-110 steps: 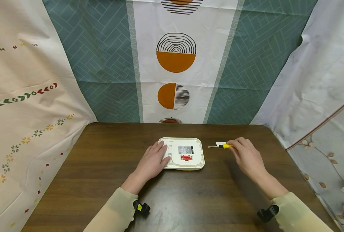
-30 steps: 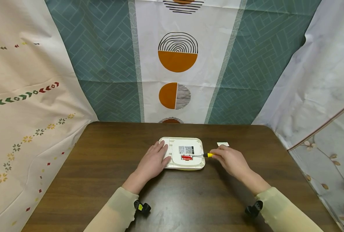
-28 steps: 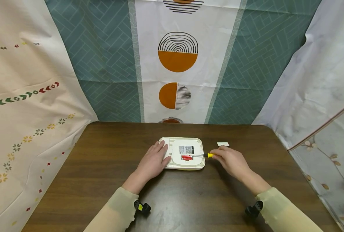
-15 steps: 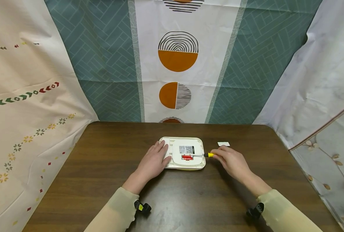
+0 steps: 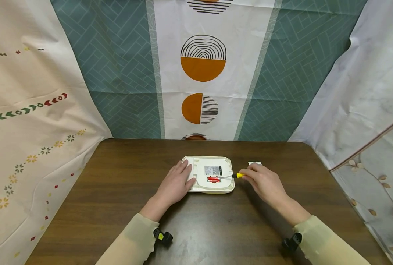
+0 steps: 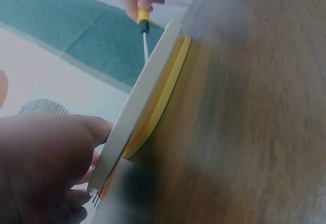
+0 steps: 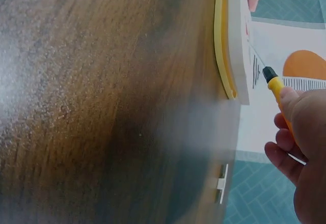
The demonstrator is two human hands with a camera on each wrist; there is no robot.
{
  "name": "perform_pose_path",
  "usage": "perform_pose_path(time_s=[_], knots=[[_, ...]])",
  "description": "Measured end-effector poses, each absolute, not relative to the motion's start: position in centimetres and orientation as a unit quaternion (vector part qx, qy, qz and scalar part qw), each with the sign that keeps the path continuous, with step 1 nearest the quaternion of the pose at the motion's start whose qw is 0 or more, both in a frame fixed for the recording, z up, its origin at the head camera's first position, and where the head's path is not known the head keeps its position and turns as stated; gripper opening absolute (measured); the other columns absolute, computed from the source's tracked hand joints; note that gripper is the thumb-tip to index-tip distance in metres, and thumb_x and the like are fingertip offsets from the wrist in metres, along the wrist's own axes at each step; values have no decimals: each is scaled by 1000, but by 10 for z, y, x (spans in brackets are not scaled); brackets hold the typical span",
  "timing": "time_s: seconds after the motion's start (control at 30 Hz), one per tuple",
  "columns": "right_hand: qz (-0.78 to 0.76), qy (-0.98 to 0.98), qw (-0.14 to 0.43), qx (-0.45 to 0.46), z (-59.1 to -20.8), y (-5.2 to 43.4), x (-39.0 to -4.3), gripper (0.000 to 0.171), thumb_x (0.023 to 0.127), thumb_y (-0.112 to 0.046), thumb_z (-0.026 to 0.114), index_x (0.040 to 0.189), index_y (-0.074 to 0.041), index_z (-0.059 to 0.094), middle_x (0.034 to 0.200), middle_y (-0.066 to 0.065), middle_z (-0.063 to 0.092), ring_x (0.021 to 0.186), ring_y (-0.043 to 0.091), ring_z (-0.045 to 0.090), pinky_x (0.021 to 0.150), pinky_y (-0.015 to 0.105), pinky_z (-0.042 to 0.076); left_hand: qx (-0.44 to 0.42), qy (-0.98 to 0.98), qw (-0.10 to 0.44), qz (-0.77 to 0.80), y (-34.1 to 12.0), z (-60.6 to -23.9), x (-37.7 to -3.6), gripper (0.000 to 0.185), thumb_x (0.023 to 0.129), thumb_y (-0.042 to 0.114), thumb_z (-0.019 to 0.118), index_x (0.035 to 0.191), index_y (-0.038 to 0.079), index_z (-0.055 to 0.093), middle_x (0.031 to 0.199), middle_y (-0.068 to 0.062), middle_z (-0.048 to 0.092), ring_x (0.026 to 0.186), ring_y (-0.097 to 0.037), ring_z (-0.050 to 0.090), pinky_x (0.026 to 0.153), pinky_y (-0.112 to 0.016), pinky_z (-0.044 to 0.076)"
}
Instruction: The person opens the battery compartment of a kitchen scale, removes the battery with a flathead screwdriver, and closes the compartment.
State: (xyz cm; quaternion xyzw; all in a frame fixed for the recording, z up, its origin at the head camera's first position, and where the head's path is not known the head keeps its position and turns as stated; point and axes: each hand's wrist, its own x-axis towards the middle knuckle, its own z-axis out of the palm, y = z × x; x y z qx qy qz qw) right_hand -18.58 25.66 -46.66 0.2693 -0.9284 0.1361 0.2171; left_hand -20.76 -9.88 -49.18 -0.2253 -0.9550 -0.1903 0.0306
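Note:
A flat white rectangular device (image 5: 201, 184) lies back side up on the table, with a printed label and red batteries (image 5: 213, 179) in an open compartment. Seen from the side in the left wrist view, a yellow part (image 6: 175, 76) shows beneath its pale edge. My left hand (image 5: 174, 182) rests on the device's left end, fingers extended. In my right hand (image 5: 264, 184) I hold a screwdriver (image 5: 238, 175) by its yellow and black handle, also clear in the right wrist view. Its thin shaft reaches left over the device, the tip right at the batteries' right end.
A small white flat piece (image 5: 254, 162) lies behind my right hand, partly covered by it; in the right wrist view a small tab sticks out from it. The brown wooden table (image 5: 216, 228) ends at hanging patterned cloths (image 5: 201, 110) behind and at both sides.
My right hand has brought the screwdriver left from beside the device to the batteries, then raised its handle slightly. My left hand has stayed on the device.

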Motion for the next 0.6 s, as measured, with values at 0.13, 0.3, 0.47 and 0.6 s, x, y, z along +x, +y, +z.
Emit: perform_pose_path(time_s=[0.13, 0.3, 0.47, 0.6], knots=[[141, -926, 220, 270, -467, 255, -186, 24, 92, -10, 91, 115, -14, 85, 98, -2, 69, 81, 19, 67, 69, 42, 60, -227, -954, 35, -192, -99, -491, -207, 62, 113, 34, 66, 161, -3, 53, 171, -25, 41, 161, -46, 34, 131, -56, 30], [163, -931, 202, 258, -469, 255, -183, 21, 94, -11, 89, 115, -13, 85, 95, -5, 69, 75, 13, 65, 67, 40, 58, -227, -955, 34, -190, -99, -491, -207, 62, 113, 34, 66, 161, -3, 53, 171, -25, 42, 161, -46, 35, 131, -56, 30], [175, -945, 156, 230, -473, 257, -179, 20, 98, -15, 85, 118, -15, 85, 92, -8, 67, 71, 8, 57, 66, 38, 54, -225, -955, 27, -190, -98, -492, -208, 63, 114, 36, 65, 163, -2, 51, 172, -24, 40, 162, -45, 32, 132, -54, 28], [176, -950, 136, 220, -475, 259, -178, 21, 101, -17, 83, 121, -15, 84, 93, -8, 67, 71, 9, 55, 67, 38, 53, -225, -955, 27, -191, -98, -491, -208, 63, 113, 35, 66, 162, -2, 52, 172, -24, 40, 162, -45, 32, 132, -54, 28]])
